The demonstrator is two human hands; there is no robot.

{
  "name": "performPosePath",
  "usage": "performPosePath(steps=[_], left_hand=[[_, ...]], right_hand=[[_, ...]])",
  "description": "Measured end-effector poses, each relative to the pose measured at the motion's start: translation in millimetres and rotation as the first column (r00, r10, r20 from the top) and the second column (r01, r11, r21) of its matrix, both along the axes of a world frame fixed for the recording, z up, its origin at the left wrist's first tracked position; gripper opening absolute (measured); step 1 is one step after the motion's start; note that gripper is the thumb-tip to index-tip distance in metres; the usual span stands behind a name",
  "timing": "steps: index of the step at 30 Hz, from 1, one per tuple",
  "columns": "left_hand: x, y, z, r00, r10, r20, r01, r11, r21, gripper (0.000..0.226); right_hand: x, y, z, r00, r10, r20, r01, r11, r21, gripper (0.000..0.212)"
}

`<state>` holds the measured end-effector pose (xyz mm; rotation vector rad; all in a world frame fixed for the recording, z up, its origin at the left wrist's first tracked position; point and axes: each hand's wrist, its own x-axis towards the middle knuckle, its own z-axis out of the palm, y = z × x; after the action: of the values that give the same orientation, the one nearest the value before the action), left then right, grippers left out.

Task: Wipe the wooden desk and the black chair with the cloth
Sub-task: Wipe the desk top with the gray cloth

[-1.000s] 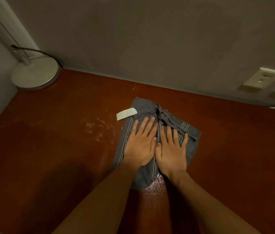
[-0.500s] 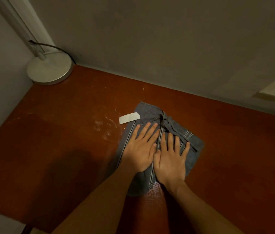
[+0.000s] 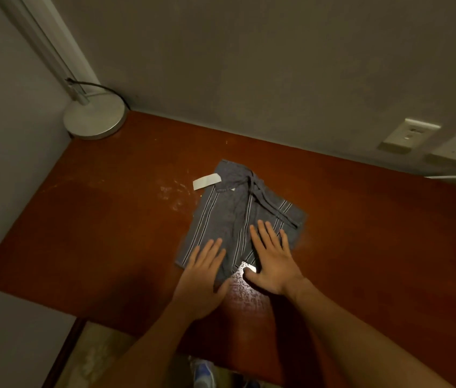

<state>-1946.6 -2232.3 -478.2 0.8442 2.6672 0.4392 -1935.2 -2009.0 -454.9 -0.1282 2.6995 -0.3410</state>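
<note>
Cloth (image 3: 229, 214), one rumpled grey striped piece with one white tag (image 3: 206, 182) too blurred to read, lies mid-way on the smooth reddish wooden desk (image 3: 95, 219), its near edge under two flat, straight-fingered hands, left hand (image 3: 204, 278) and right hand (image 3: 274, 261), with one round metal lamp base (image 3: 93, 119) at the far-left corner.

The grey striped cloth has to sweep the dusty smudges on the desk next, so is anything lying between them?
Nothing separate. Only the white tag of the grey striped cloth juts toward the whitish smudges on the reddish wooden desk.
</note>
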Motion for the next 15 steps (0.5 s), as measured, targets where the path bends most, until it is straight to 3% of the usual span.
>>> performPosePath(steps=[4,7,9,11,15], left_hand=[[9,13,7,0.995,0.091,-0.036,-0.090,0.996,0.014,0.053],[3,28,28,0.966,0.254,0.043,-0.257,0.962,0.087,0.040],[-4,34,47,0.900,0.412,0.145,-0.433,0.884,0.176,0.018],[-12,36,68,0.838,0.490,0.242,-0.542,0.800,0.257,0.008],[-30,48,112,0.788,0.426,0.444,-0.600,0.690,0.404,0.010]], right_hand=[[5,-16,8,0.994,-0.105,-0.038,0.107,0.993,0.045,0.069],[7,-27,15,0.986,-0.140,-0.094,0.146,0.988,0.058,0.040],[8,-26,25,0.947,-0.288,-0.144,0.267,0.952,-0.150,0.018],[7,-22,33,0.894,-0.446,-0.045,0.404,0.845,-0.351,0.018],[6,-15,56,0.831,-0.543,0.123,0.509,0.652,-0.562,0.023]])
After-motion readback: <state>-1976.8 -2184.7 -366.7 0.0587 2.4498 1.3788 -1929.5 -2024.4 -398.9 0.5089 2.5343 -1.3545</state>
